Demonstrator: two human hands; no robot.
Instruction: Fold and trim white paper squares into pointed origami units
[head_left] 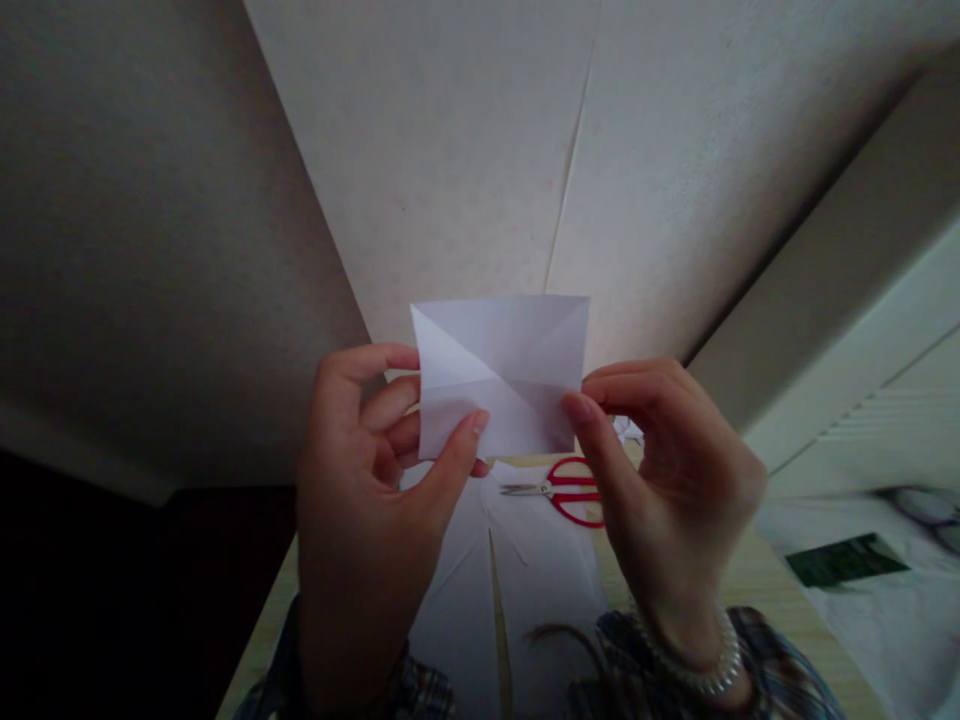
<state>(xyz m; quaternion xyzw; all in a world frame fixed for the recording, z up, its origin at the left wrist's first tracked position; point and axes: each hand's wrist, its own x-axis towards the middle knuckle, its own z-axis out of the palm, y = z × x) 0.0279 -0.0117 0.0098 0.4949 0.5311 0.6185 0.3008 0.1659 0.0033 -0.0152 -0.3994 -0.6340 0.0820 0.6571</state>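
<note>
A white sheet of paper (506,350), creased along its diagonals and across its middle, is held up between both hands. My left hand (375,470) grips its left side, thumb on the near face and fingers behind. At the right edge, my right hand (660,460) pinches the paper between thumb and forefinger. Below it lie scissors (559,490) with red handles, blades pointing left; my right thumb covers part of the handles. They rest on white paper sheets (540,570).
A light wooden table (772,570) is under the sheets. Small crumpled paper scraps (628,430) lie behind the right hand. Pale walls (450,150) rise close ahead. To the right, a dark green rectangular item (847,560) lies on a whitish surface.
</note>
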